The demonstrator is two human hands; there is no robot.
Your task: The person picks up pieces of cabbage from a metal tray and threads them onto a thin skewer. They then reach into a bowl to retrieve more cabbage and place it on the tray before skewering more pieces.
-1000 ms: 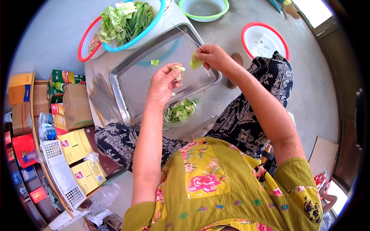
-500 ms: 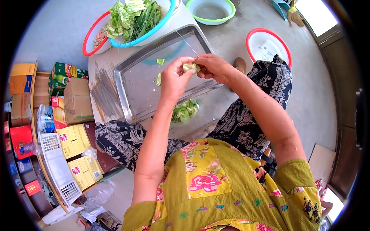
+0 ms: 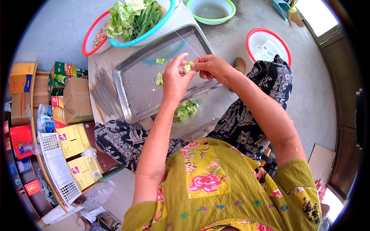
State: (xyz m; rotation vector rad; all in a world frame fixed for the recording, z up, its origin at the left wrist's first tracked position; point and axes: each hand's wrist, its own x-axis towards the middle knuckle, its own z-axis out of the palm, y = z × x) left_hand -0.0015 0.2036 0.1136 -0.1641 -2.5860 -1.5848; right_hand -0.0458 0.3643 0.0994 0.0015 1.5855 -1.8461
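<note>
Over the metal tray [image 3: 129,98], my two hands meet at a small folded piece of green leaf [image 3: 188,67]. My left hand [image 3: 175,80] holds the leaf between thumb and fingers, with its index finger lifted. In the pinched fingers of my right hand [image 3: 215,68] is a thin skewer [image 3: 187,43], pointing up and to the left, away from me. The right fingertips also touch the leaf, and whether the skewer pierces it is hidden. Loose leaf scraps [image 3: 159,79] lie in the tray below.
Many skewers [image 3: 106,92] lie left of the tray. A blue-rimmed basin [image 3: 169,17] of greens and a red-rimmed bowl [image 3: 85,40] stand behind. Cut leaves [image 3: 187,111] sit in front of the tray. Basins [image 3: 289,54] are on the floor; boxes [image 3: 79,98] fill the left.
My left fingers have loosened and spread, with the index finger raised. The leaf piece has turned and sits slightly further left, against my right fingertips.
</note>
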